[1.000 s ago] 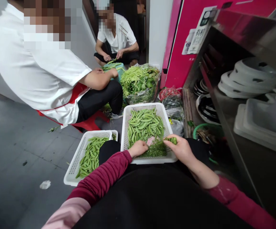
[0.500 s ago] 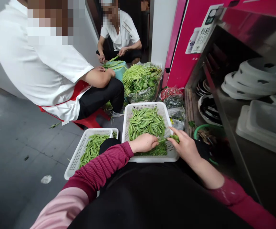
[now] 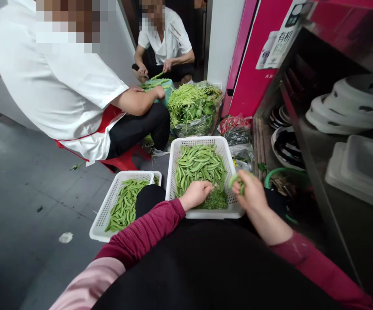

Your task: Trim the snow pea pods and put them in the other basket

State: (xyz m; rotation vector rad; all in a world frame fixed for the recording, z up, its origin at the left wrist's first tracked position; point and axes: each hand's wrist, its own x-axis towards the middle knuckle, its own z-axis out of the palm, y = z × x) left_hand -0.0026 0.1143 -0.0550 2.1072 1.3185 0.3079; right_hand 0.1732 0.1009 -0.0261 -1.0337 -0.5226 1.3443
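A white perforated basket in front of me holds green pea pods, with a pile of thin green trimmings at its near end. Over the trimmings, my left hand is closed, its fingertips pinched together; what they hold is too small to name. At the basket's right edge, my right hand is curled around several green pods. To the left stands a second white basket, also with green pods in it.
Two people in white shirts sit ahead, handling green stems over a blue container. Beyond my basket lies a big bag of greens. A metal shelf with bowls and a green-rimmed tub flank the right.
My hands have moved apart; the thin green strand stretched between them is gone. My right hand has turned, showing the pods at its fingers. The view has shifted slightly.
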